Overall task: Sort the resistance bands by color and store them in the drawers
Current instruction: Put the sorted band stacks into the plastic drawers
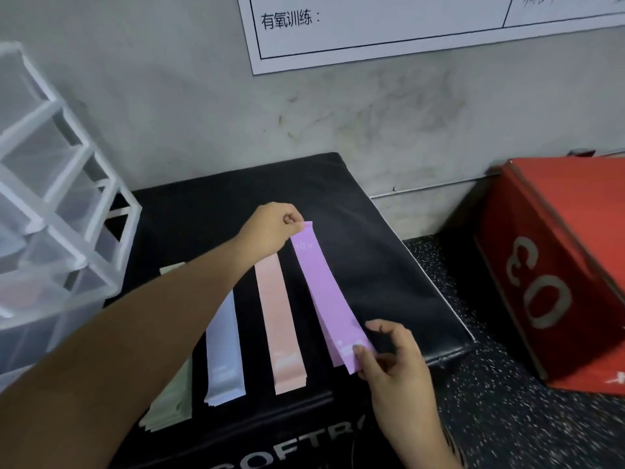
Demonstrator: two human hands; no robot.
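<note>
A purple resistance band stack point(326, 296) lies stretched over the black padded box point(389, 265). My left hand point(274, 231) pinches its far end and my right hand point(392, 353) pinches its near end. To its left lie a pink band stack point(280, 326), then a pale blue stack point(225, 350), then a pale green stack point(170, 401) partly hidden under my left forearm. The translucent white drawer unit point(50, 198) stands at the left.
A red box marked 03 point(558, 265) sits on the speckled dark floor to the right. A grey wall with a white printed sheet point(406, 25) rises just behind the black box.
</note>
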